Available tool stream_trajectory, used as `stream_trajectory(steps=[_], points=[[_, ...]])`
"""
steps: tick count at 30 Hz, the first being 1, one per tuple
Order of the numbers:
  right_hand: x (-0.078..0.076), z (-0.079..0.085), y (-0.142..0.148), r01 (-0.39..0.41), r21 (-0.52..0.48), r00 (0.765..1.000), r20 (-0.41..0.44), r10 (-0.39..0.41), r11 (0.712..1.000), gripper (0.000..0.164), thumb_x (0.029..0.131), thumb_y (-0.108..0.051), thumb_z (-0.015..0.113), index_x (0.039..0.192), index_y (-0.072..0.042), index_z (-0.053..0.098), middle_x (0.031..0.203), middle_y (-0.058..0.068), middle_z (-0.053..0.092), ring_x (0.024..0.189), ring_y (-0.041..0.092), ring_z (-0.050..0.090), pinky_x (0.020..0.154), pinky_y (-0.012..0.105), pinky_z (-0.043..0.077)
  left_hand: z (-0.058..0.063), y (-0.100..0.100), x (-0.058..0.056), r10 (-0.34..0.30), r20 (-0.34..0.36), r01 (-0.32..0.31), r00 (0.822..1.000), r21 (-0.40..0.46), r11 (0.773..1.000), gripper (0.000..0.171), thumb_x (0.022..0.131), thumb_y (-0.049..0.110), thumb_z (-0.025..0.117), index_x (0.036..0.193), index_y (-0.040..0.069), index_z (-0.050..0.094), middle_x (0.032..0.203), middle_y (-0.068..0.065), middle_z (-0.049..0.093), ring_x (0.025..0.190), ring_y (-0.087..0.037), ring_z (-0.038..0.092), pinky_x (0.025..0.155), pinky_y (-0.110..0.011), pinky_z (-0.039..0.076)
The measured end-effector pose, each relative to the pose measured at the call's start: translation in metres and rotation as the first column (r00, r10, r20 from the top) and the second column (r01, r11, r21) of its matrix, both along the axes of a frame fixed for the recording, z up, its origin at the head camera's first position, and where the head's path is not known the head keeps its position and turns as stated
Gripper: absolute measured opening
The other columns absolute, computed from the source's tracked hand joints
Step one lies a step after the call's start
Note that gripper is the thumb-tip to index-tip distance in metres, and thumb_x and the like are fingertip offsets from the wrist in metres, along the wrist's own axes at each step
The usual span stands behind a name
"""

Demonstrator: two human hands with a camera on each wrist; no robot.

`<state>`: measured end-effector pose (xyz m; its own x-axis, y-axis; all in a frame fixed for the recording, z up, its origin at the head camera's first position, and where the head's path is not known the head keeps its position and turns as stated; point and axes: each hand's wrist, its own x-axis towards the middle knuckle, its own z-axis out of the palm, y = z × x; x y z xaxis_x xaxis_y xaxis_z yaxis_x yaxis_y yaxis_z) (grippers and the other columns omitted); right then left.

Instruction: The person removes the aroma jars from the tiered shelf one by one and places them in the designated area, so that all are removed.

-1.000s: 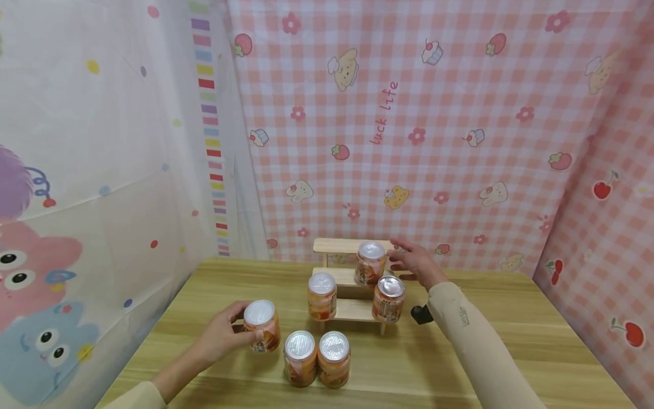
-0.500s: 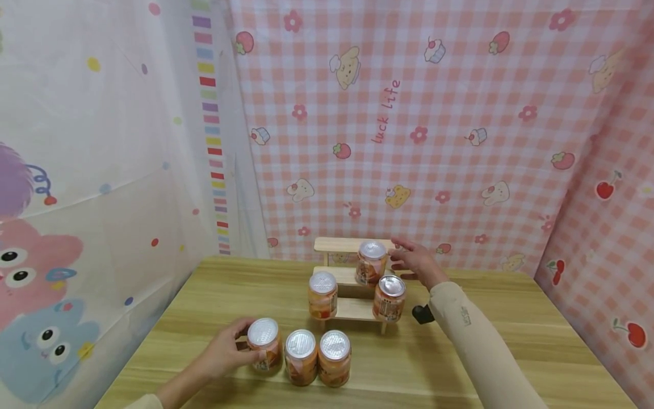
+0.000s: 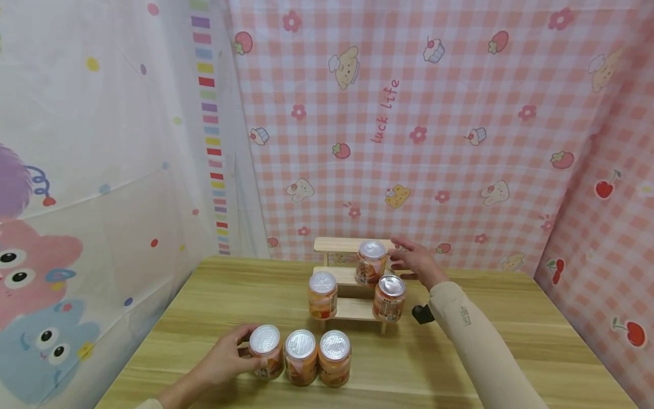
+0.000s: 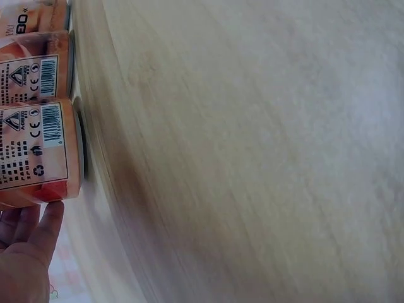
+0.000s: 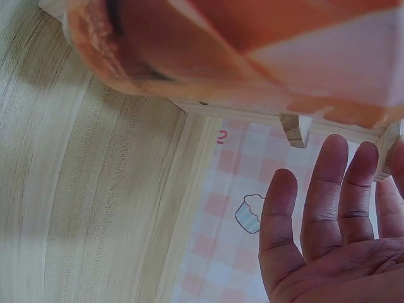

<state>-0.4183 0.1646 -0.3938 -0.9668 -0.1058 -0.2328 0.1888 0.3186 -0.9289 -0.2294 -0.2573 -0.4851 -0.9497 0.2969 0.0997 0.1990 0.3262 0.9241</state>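
Note:
My left hand [image 3: 223,358] holds an orange-labelled can [image 3: 266,355] with a silver lid between thumb and fingers. That can stands on the table at the left end of a row, close beside a middle can [image 3: 301,358] and a right can [image 3: 335,360]. In the left wrist view, fingertips [image 4: 53,211] touch the side of the held can [image 4: 38,151]. My right hand [image 3: 418,264] is beside the upper can [image 3: 371,265] on the wooden stepped rack [image 3: 354,309]. Its fingers are extended and hold nothing, as the right wrist view shows; contact with that can is unclear.
On the rack's lowest step stand a left can [image 3: 323,298] and a right can [image 3: 390,301]. The top step [image 3: 339,245] rises behind the upper can. Near the right wrist is a small black object [image 3: 423,314]. Patterned cloth [image 3: 409,113] hangs behind the wood-grain table [image 3: 490,329].
My left hand has brought its can toward the table's front and slightly right, alongside the two front cans. The right hand has stayed beside the rack.

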Motion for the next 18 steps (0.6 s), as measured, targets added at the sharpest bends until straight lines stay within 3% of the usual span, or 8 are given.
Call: stream_trajectory(steps=[18], points=[[0.0009,0.0009,0.0003,0.003,-0.004,1.000,0.002,-0.003,1.000,0.057,0.103,-0.032,0.055,0.155,-0.020,0.036,0.141,0.022,0.052,0.119,0.035,0.057,0.099,0.054,0.044,-0.0044,0.0025,0.0006,-0.023,-0.009,0.023,1.000,0.000,1.000,0.071,0.081,0.013,0.083,0.135,-0.012,0.045,0.123,-0.019,0.057,0.112,-0.031,0.057,0.092,-0.029,0.052]])
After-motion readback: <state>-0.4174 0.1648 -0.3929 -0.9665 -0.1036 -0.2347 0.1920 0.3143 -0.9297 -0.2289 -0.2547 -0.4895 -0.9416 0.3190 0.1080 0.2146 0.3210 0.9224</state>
